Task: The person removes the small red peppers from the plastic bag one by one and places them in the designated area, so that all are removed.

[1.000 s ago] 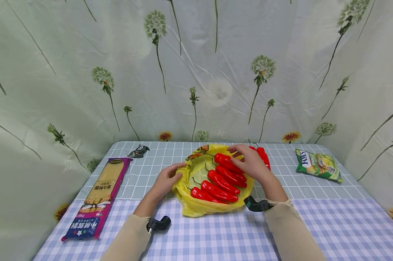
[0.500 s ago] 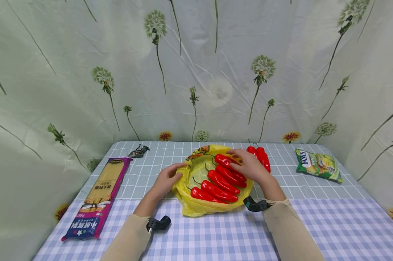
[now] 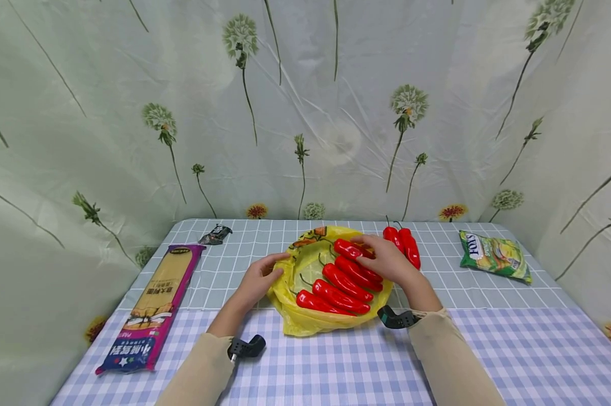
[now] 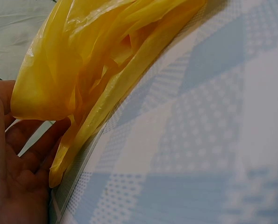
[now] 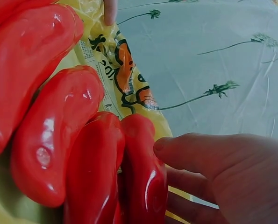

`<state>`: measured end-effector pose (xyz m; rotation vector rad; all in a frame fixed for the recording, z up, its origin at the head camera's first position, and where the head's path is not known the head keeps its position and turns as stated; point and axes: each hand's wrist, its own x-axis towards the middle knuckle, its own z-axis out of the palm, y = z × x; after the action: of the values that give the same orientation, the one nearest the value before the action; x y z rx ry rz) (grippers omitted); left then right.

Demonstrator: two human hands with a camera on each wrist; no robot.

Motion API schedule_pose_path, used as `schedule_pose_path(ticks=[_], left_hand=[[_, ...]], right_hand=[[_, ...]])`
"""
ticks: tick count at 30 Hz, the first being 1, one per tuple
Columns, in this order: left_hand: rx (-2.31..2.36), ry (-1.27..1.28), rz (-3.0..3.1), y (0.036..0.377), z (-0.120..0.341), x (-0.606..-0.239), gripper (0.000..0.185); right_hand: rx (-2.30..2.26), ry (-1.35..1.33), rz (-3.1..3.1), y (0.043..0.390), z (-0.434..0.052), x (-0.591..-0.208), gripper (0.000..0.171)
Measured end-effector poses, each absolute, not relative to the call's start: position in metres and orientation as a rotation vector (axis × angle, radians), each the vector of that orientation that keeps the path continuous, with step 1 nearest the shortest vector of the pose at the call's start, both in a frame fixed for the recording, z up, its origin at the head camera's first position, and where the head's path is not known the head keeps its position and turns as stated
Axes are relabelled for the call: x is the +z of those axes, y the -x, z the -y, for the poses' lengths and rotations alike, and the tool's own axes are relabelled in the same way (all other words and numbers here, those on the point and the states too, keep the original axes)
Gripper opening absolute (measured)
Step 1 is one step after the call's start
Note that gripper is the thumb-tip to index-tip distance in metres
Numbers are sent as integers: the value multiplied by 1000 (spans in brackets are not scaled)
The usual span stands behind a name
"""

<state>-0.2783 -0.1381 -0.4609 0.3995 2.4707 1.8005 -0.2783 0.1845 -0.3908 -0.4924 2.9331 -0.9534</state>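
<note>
A yellow plastic bag [image 3: 318, 325] lies spread on the table with its mouth turned out, and several red peppers [image 3: 347, 283] with green stems rest in a row in it. My right hand [image 3: 384, 256] grips the farthest pepper [image 3: 347, 248]. In the right wrist view its thumb [image 5: 169, 148] presses near the top of that pepper [image 5: 146, 172], with the other fingers at its side, partly hidden. My left hand [image 3: 255, 280] rests at the bag's left rim, fingers loosely bent. In the left wrist view the bag's fold [image 4: 50, 88] covers some of its fingertips.
More red peppers [image 3: 409, 248] lie behind the right hand. A pasta packet [image 3: 155, 304] is at the left, with a small black wrapper [image 3: 216, 235] beyond it. A green FOX'S bag [image 3: 494, 256] lies at the right. A patterned curtain [image 3: 346, 113] stands behind the table.
My right hand has lowered slightly onto the farthest pepper in the bag, uncovering the peppers behind it. The left hand has stayed at the bag's rim.
</note>
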Motion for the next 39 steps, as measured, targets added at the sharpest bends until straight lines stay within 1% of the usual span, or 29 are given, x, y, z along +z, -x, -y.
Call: schedule_pose_path(ticks=[19, 29, 39], left_hand=[[1776, -399, -2492, 278, 138, -460, 36], [1807, -432, -2471, 278, 139, -462, 37], [1801, -409, -2469, 278, 138, -461, 36]], right_hand=[[-963, 360, -2929, 278, -177, -393, 48], [-984, 397, -2917, 276, -177, -392, 49], [-1007, 519, -2990, 272, -175, -381, 55]])
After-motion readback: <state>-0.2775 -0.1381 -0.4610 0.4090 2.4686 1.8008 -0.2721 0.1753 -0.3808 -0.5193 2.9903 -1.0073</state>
